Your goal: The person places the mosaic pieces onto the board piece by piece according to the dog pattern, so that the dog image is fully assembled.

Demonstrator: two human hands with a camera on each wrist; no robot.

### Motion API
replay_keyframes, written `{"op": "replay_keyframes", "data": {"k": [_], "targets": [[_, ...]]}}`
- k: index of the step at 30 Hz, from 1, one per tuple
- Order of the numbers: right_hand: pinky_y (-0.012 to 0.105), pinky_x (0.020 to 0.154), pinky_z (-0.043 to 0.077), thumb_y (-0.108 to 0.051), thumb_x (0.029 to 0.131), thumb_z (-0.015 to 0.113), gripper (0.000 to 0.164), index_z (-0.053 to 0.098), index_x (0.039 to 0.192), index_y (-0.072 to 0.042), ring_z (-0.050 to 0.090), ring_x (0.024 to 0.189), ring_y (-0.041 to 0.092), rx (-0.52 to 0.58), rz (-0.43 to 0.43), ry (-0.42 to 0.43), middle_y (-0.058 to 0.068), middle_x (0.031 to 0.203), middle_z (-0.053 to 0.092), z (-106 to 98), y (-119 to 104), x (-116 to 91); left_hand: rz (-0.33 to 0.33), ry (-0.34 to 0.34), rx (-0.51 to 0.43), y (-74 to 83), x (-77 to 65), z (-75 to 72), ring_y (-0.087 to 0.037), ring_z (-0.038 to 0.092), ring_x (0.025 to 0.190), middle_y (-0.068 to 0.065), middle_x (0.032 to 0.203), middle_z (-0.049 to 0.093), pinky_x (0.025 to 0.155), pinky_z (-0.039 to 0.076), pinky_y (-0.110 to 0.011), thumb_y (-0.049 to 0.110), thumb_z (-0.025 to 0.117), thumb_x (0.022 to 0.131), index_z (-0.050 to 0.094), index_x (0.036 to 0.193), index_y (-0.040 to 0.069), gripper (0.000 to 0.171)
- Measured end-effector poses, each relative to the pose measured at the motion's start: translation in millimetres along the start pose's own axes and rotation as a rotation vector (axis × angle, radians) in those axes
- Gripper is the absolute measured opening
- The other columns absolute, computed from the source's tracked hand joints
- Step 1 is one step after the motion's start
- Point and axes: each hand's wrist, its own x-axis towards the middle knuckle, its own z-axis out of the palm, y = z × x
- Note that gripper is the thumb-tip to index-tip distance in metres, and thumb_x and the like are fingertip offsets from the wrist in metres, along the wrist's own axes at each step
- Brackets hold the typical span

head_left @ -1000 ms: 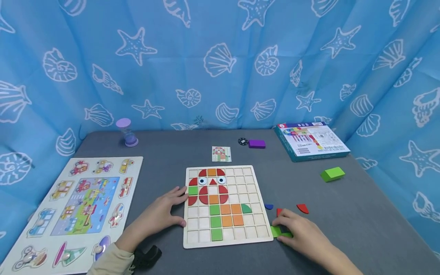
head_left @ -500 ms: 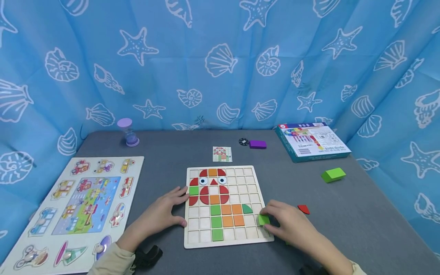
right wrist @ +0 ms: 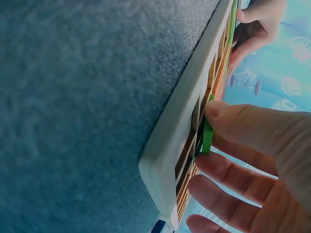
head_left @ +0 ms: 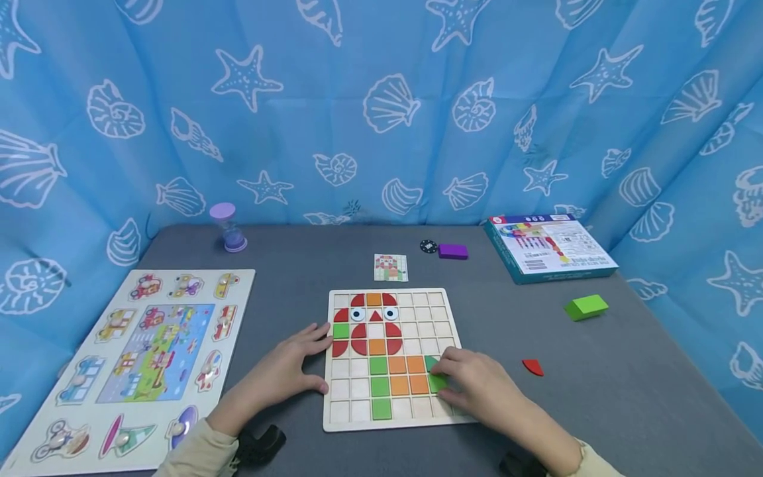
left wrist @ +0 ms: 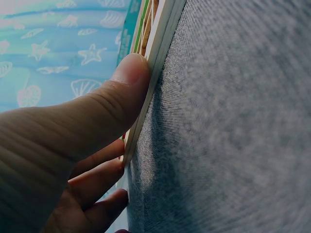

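Note:
A wooden grid board (head_left: pixel 424 328) lies on the grey table, with red, orange and green tiles and two eye discs in its cells. My left hand (head_left: pixel 280 368) rests against the board's left edge, thumb and fingertips touching it with no tile in them. In the left wrist view, the left thumb (left wrist: pixel 131 75) presses the board's side. At the lower right of the pattern, my right hand (head_left: pixel 479 387) pinches a light green square tile (head_left: pixel 437 383) over a cell beside the orange tiles. The right wrist view shows this green tile (right wrist: pixel 207 138) tilted at the grid, between thumb and fingers.
A patterned card (head_left: pixel 390 267) lies behind the board. A black disc (head_left: pixel 428 246), purple block (head_left: pixel 453 252), box (head_left: pixel 554 248), green block (head_left: pixel 587 307) and red quarter tile (head_left: pixel 533 367) lie around it. A vehicle puzzle (head_left: pixel 235 291) and sand timer (head_left: pixel 229 228) stand left.
My right hand has gone from the loose tiles right of the board, picked up a light green tile and carried it left over the grid. The left hand stays at the board's edge.

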Motion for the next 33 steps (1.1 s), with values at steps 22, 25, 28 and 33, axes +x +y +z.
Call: {"op": "replay_keyframes", "data": {"k": [22, 25, 28, 33], "targets": [[0.021, 0.057, 0.044, -0.027, 0.065, 0.076, 0.025, 0.062, 0.086, -0.027, 0.043, 0.066, -0.005, 0.083, 0.213, -0.195, -0.019, 0.079, 0.047, -20.2, 40.4, -72.1, -0.016, -0.002, 0.024, 2.0, -0.9, -3.5, -0.023, 0.024, 0.133, 0.001, 0.141, 0.035, 0.101, 0.027, -0.048, 0.037, 0.077, 0.061, 0.048, 0.129, 0.014, 0.078], [0.021, 0.056, 0.043, -0.024, 0.066, 0.076, 0.024, 0.060, 0.084, -0.026, 0.043, 0.065, -0.005, 0.092, 0.167, -0.154, -0.019, 0.078, 0.046, -16.4, 40.1, -72.0, -0.005, -0.002, 0.028, 1.3, -0.3, -2.5, -0.023, 0.024, 0.133, 0.000, 0.141, 0.035, 0.101, 0.027, -0.048, 0.038, 0.077, 0.061, 0.047, 0.129, 0.014, 0.078], [0.021, 0.057, 0.044, -0.024, 0.066, 0.076, 0.025, 0.060, 0.085, -0.026, 0.043, 0.066, -0.005, 0.068, 0.135, -0.103, -0.019, 0.079, 0.048, -15.5, 35.3, -68.3, 0.001, -0.001, 0.030, 1.1, 0.1, -1.9, -0.024, 0.024, 0.133, -0.001, 0.141, 0.035, 0.101, 0.027, -0.048, 0.038, 0.077, 0.061, 0.048, 0.129, 0.013, 0.078], [0.022, 0.060, 0.045, -0.025, 0.067, 0.075, 0.025, 0.061, 0.087, -0.023, 0.046, 0.069, -0.003, 0.030, 0.054, -0.018, -0.018, 0.081, 0.050, -16.7, 16.5, -51.3, 0.008, 0.002, 0.027, 1.2, -0.2, -1.3, -0.025, 0.024, 0.132, -0.002, 0.141, 0.035, 0.101, 0.026, -0.049, 0.037, 0.077, 0.062, 0.048, 0.129, 0.012, 0.077]]}}
